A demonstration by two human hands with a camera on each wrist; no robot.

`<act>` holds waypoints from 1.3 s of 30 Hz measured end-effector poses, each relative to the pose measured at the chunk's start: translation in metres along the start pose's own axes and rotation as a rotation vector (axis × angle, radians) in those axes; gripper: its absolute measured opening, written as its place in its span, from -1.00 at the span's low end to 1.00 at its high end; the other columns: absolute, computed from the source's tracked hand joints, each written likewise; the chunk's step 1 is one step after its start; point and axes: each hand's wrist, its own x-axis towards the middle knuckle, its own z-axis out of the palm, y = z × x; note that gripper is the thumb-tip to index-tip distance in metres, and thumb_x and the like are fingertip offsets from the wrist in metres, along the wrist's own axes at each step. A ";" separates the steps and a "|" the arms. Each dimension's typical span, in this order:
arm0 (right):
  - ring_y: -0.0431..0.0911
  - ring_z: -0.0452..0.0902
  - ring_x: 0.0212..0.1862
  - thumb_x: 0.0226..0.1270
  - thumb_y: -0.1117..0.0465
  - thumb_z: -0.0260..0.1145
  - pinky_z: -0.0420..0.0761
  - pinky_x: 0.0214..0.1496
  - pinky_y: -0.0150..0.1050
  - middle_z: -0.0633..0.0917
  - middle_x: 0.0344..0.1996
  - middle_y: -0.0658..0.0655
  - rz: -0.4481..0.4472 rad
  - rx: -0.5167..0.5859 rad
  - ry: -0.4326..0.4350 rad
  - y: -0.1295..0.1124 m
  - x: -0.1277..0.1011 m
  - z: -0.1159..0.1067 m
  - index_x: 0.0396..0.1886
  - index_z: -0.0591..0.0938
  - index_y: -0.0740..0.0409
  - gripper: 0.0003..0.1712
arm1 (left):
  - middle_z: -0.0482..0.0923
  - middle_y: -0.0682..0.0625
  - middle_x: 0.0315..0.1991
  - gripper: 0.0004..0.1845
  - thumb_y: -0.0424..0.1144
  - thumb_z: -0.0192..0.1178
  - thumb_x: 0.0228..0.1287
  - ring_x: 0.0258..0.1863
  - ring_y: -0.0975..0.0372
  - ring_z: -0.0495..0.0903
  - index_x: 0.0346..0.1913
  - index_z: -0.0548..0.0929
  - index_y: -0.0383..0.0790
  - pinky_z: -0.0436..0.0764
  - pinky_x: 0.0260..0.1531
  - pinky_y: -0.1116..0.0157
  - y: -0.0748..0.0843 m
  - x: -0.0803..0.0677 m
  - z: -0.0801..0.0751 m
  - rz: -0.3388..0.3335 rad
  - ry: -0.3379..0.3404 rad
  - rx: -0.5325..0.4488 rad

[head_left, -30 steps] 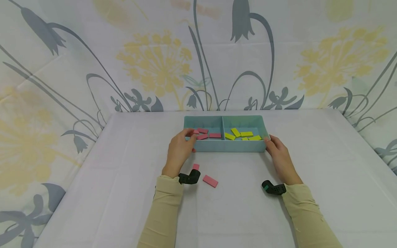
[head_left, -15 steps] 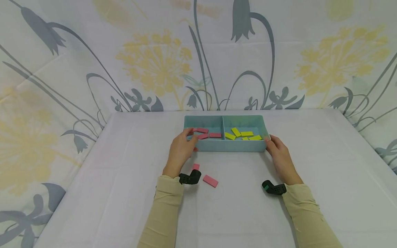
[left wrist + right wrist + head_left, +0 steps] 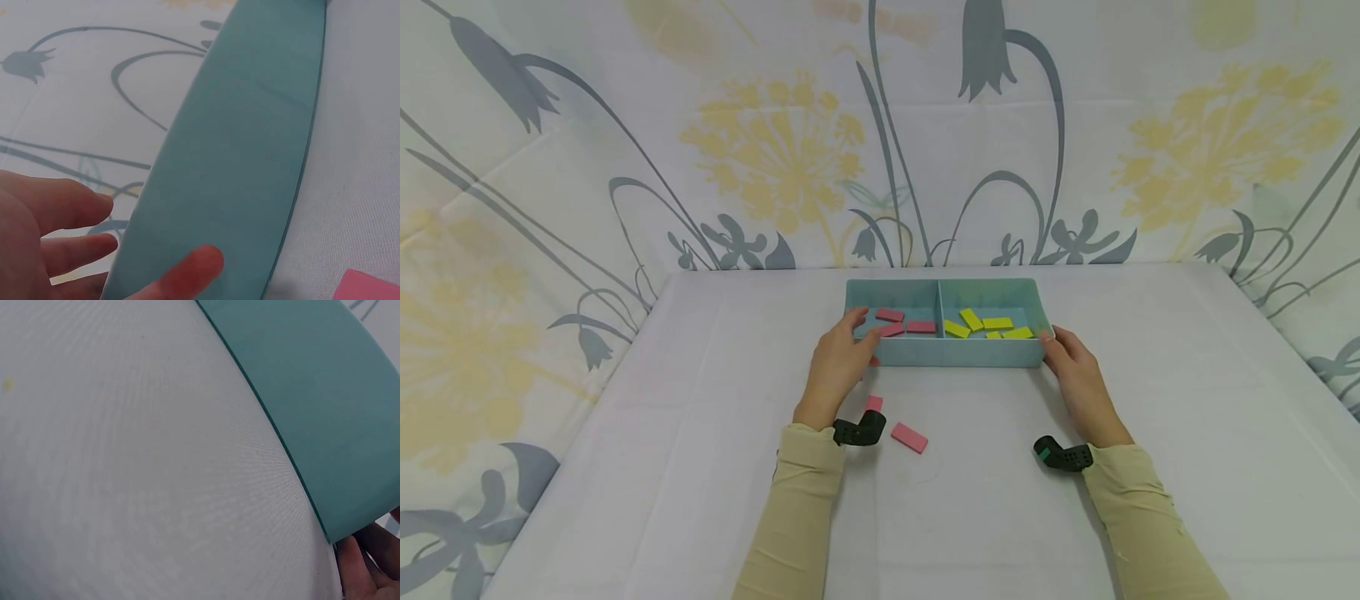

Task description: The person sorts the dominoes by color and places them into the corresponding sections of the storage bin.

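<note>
A teal two-compartment box [image 3: 958,353] sits toward the back of the table. Three pink domino-like tiles [image 3: 921,327] show in its left compartment, several yellow tiles [image 3: 997,323] in the right. At the left front corner is my left hand [image 3: 835,367], fingers parted over the left side and thumb before the front wall; nothing is between them in the left wrist view. My right hand [image 3: 1081,387] holds the right front corner; its fingers [image 3: 355,569] are partly hidden behind the end wall in the right wrist view.
Two more pink tiles lie on the white tablecloth before the box: one tile [image 3: 909,437] in full sight, the other tile [image 3: 874,403] partly covered by the black left wrist camera [image 3: 860,429]. A flowered cloth [image 3: 910,133] hangs behind the table.
A pink tile at my left fingertips has left them above the left compartment and can no longer be seen there. The left fingers have parted. My right hand and the box stay nearly still.
</note>
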 end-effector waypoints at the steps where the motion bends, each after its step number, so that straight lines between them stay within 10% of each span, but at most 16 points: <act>1: 0.05 0.10 0.29 0.27 -0.29 -0.12 0.14 0.27 -0.06 0.11 0.32 0.18 0.001 -0.001 0.001 0.000 0.000 0.000 0.37 0.02 0.18 -0.14 | 0.45 -0.01 0.09 -0.49 -0.04 0.00 0.27 -0.51 0.14 0.61 0.27 0.28 -0.04 0.49 -0.54 0.29 0.000 0.000 0.000 0.003 0.003 -0.004; 23: 0.10 0.09 0.29 0.27 -0.28 -0.13 0.11 0.27 0.00 0.08 0.33 0.20 -0.008 0.005 -0.007 0.001 -0.001 -0.001 0.38 -0.01 0.17 -0.14 | 0.59 0.05 -0.22 -0.73 -0.11 0.00 0.28 -0.65 0.07 0.56 0.00 0.56 0.05 0.42 -0.68 0.28 0.001 -0.002 -0.002 0.127 -0.024 0.004; 39: 0.09 0.08 0.30 0.27 -0.27 -0.12 0.12 0.27 -0.04 0.09 0.33 0.20 -0.015 0.016 -0.009 -0.001 -0.001 0.000 0.37 0.00 0.20 -0.13 | 0.56 -0.02 -0.33 -0.75 -0.04 0.03 0.27 -0.46 0.10 0.60 -0.12 0.57 -0.07 0.54 -0.57 0.29 0.003 -0.001 -0.003 0.095 -0.007 -0.078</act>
